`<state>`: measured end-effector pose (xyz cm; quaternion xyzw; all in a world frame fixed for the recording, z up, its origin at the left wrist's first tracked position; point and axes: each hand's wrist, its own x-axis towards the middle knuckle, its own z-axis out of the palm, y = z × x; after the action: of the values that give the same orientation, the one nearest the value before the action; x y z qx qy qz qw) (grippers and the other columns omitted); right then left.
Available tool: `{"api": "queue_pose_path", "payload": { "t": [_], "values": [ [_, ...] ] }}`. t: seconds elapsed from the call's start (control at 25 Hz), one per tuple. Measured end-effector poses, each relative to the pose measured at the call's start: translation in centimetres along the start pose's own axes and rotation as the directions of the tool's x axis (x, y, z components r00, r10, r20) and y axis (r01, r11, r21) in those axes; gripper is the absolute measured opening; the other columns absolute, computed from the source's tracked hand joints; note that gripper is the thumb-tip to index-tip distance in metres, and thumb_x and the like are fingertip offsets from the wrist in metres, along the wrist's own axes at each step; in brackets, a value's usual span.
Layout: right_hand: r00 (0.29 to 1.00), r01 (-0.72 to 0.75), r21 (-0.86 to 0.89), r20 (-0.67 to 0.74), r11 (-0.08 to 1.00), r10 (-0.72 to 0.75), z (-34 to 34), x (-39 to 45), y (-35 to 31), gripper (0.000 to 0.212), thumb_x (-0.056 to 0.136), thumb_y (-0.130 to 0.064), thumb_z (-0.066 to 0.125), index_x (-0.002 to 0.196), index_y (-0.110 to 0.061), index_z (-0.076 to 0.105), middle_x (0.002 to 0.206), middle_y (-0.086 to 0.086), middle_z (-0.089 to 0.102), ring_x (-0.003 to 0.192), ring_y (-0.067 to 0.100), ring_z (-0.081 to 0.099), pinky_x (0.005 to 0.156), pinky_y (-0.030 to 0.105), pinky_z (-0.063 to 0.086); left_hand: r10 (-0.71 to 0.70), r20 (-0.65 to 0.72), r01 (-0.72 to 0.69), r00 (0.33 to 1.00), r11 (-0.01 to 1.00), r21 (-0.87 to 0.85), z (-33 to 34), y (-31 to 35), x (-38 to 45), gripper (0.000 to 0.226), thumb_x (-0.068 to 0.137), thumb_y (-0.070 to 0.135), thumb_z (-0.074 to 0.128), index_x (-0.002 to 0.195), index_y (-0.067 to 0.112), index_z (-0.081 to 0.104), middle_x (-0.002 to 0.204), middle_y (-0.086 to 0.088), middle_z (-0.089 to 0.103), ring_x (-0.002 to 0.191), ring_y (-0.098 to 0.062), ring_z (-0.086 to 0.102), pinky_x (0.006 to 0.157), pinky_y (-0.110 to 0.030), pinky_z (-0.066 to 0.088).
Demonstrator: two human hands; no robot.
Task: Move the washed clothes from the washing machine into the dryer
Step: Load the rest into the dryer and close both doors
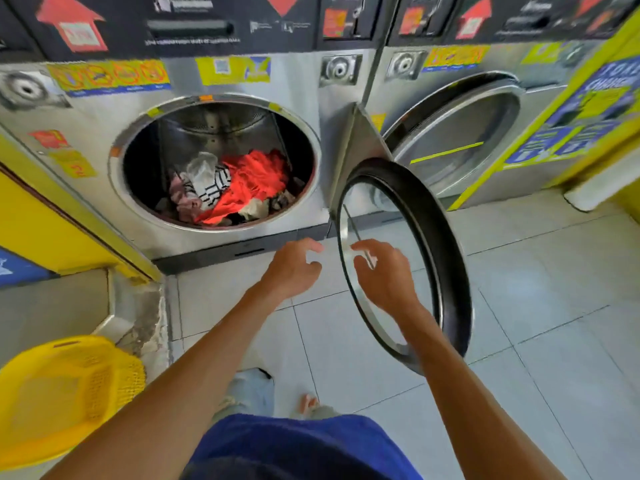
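A steel front-loading machine [86, 188] stands ahead with its round door [446, 258] swung wide to the right. Inside the drum lies a heap of clothes [235, 188]: a bright red piece, a black-and-white striped piece, a pale grey one and some pink and dark ones. My left hand [294, 268] hovers below the drum opening, fingers curled apart, holding nothing. My right hand [384, 271] is level with it, in front of the door's glass near its inner rim, fingers spread; I cannot tell whether it touches the door.
A second steel machine [457, 133] with a shut door stands to the right. A yellow plastic laundry basket [65, 393] sits on the floor at lower left, beside a yellow wall panel [41, 220] and a cracked concrete step. Pale floor tiles [554, 323] stretch to the right.
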<state>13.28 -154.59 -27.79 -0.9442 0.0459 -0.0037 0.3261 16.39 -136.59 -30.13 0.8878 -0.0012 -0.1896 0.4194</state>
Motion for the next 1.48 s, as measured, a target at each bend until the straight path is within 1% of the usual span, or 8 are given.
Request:
{"api": "queue_pose_path", "payload": {
  "t": [0.08, 0.24, 0.4, 0.56, 0.84, 1.08, 1.2, 1.48],
  "values": [
    [0.988, 0.046, -0.095, -0.141, 0.994, -0.059, -2.8, 0.4, 1.4, 0.024, 0.089, -0.016, 0.060, 0.111, -0.020, 0.071, 0.117, 0.001, 0.070, 0.112, 0.023, 0.062, 0.096, 0.026, 0.043, 0.056, 0.039, -0.056, 0.998, 0.998, -0.002, 0.8, 2.5, -0.1, 0.035, 0.086, 0.018, 0.054, 0.118, 0.029, 0.062, 0.134, 0.002, 0.057, 0.116, -0.018, 0.056, 0.089, -0.025, 0.043],
    [0.940, -0.222, -0.185, -0.301, 0.957, 0.160, -7.2, 1.5, 5.1, 0.037, 0.090, -0.020, 0.053, 0.127, -0.020, 0.059, 0.126, 0.010, 0.061, 0.116, 0.031, 0.050, 0.095, 0.038, 0.042, 0.130, 0.089, -0.124, 0.988, 0.990, -0.065, 2.1, 6.4, -0.6, 0.034, 0.088, 0.013, 0.054, 0.119, 0.022, 0.064, 0.128, 0.005, 0.059, 0.122, -0.015, 0.054, 0.097, -0.026, 0.042],
    [0.947, -0.318, -0.238, -0.134, 0.918, 0.293, -6.9, 1.8, 7.6, 0.049, 0.099, -0.027, 0.040, 0.147, -0.024, 0.030, 0.134, 0.017, 0.050, 0.119, 0.040, 0.047, 0.097, 0.055, 0.043, 0.090, 0.116, -0.075, 0.989, 0.990, -0.121, 3.1, 8.0, -1.1, 0.038, 0.087, 0.010, 0.051, 0.121, 0.022, 0.063, 0.114, 0.010, 0.055, 0.121, -0.014, 0.054, 0.092, -0.028, 0.044],
    [0.971, -0.231, -0.196, -0.103, 0.953, 0.214, -6.8, 2.6, 8.4, 0.042, 0.100, -0.022, 0.035, 0.140, -0.033, 0.043, 0.105, 0.018, 0.064, 0.090, 0.036, 0.062, 0.075, 0.046, 0.056, 0.065, 0.144, -0.054, 0.987, 0.995, -0.078, 4.2, 7.7, -1.5, 0.039, 0.085, 0.011, 0.050, 0.120, 0.024, 0.063, 0.123, 0.004, 0.061, 0.118, -0.022, 0.058, 0.083, -0.026, 0.044],
    [0.983, -0.178, 0.142, 0.065, 0.974, 0.170, -2.2, 1.4, 3.7, 0.043, 0.097, -0.033, 0.056, 0.137, -0.029, 0.042, 0.110, 0.006, 0.069, 0.090, 0.020, 0.066, 0.075, 0.031, 0.055, -0.064, 0.177, 0.093, 0.982, 0.983, -0.159, 4.7, 5.6, -4.0, 0.053, 0.092, 0.011, 0.045, 0.142, 0.028, 0.041, 0.142, -0.004, 0.049, 0.127, -0.021, 0.051, 0.096, -0.029, 0.046],
    [0.924, -0.277, 0.292, 0.342, 0.915, 0.170, 5.9, 3.7, -3.9, 0.037, 0.093, -0.048, 0.052, 0.101, -0.014, 0.066, 0.086, 0.002, 0.070, 0.086, 0.025, 0.068, 0.085, 0.048, 0.057, -0.177, -0.029, 0.166, 0.984, 0.959, -0.231, -1.0, -0.7, -5.0, 0.030, 0.097, 0.024, 0.043, 0.117, 0.033, 0.063, 0.104, 0.002, 0.067, 0.091, -0.015, 0.063, 0.076, -0.025, 0.052],
    [0.909, -0.303, 0.348, 0.384, 0.887, 0.160, 9.9, 5.9, -8.3, 0.042, 0.088, -0.053, 0.053, 0.090, -0.012, 0.064, 0.082, 0.006, 0.069, 0.087, 0.029, 0.067, 0.084, 0.052, 0.056, -0.210, -0.117, 0.185, 0.971, 0.964, -0.192, -4.8, -3.9, -4.4, 0.036, 0.089, 0.015, 0.039, 0.114, 0.024, 0.063, 0.108, -0.004, 0.065, 0.093, -0.023, 0.062, 0.075, -0.031, 0.048],
    [0.913, -0.283, 0.410, 0.392, 0.867, 0.112, 17.4, 11.4, -16.7, 0.044, 0.095, -0.052, 0.048, 0.099, -0.009, 0.060, 0.074, 0.002, 0.071, 0.067, 0.017, 0.074, 0.070, 0.040, 0.060, -0.327, -0.233, 0.289, 0.916, 0.940, -0.183, -12.7, -10.5, -1.8, 0.067, 0.089, 0.004, 0.041, 0.151, 0.028, 0.028, 0.145, -0.010, 0.048, 0.125, -0.028, 0.051, 0.098, -0.030, 0.041]
  ]
}}
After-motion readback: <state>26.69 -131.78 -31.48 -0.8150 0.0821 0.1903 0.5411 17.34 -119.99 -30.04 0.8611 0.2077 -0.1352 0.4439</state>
